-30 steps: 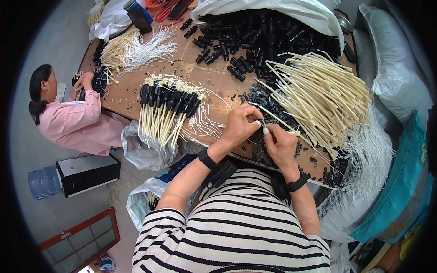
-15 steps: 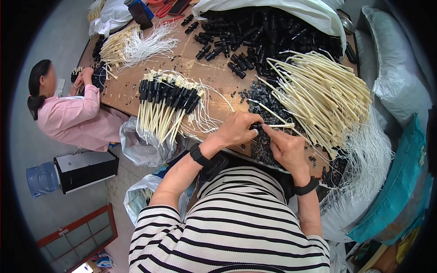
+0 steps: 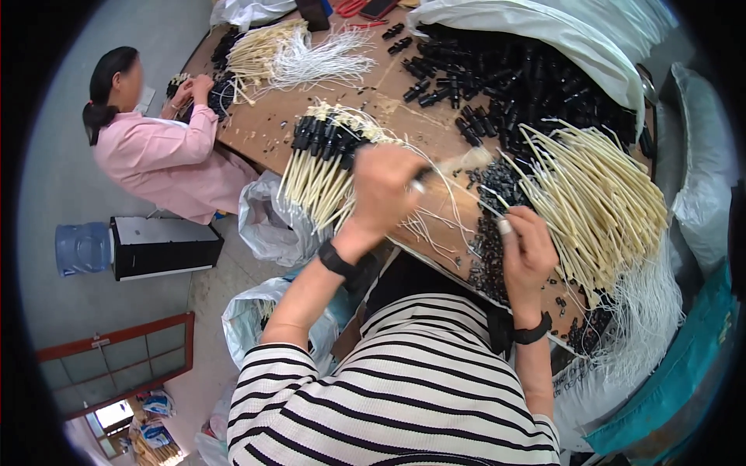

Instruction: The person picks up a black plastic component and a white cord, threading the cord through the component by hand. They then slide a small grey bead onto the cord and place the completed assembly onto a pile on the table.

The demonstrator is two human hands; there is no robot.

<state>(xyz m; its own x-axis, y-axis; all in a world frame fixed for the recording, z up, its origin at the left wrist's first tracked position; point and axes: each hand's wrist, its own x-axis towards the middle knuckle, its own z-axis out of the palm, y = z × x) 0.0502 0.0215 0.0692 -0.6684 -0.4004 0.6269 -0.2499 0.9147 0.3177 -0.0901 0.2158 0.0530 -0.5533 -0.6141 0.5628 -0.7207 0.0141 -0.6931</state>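
My left hand [image 3: 388, 186] is smeared by motion, raised over the table beside the finished-looking bundle. A dark black piece, like a black plastic connector [image 3: 424, 174], shows at its fingertips. My right hand [image 3: 530, 247] is closed in a pinch at the thin pale cord [image 3: 478, 199], which runs across toward the left hand. Near those fingertips a cream tube [image 3: 495, 196] lies over the small black parts [image 3: 489, 248]. Left of my left hand lies a bundle of cream tubes with black connectors [image 3: 322, 151]. To the right is a large pile of cream tubes [image 3: 602, 206] with white cords.
Black connectors [image 3: 536, 81] spill from a white sack [image 3: 544, 27] at the back. Another corded bundle [image 3: 272, 54] lies far left, near a person in pink [image 3: 155, 147] working at the table. Plastic bags [image 3: 272, 217] stand below the edge; full sacks [image 3: 703, 171] crowd the right.
My hands have moved apart: the left swung up and leftward with the black piece, while the right stays low at the right. The whole view has shifted and turned.
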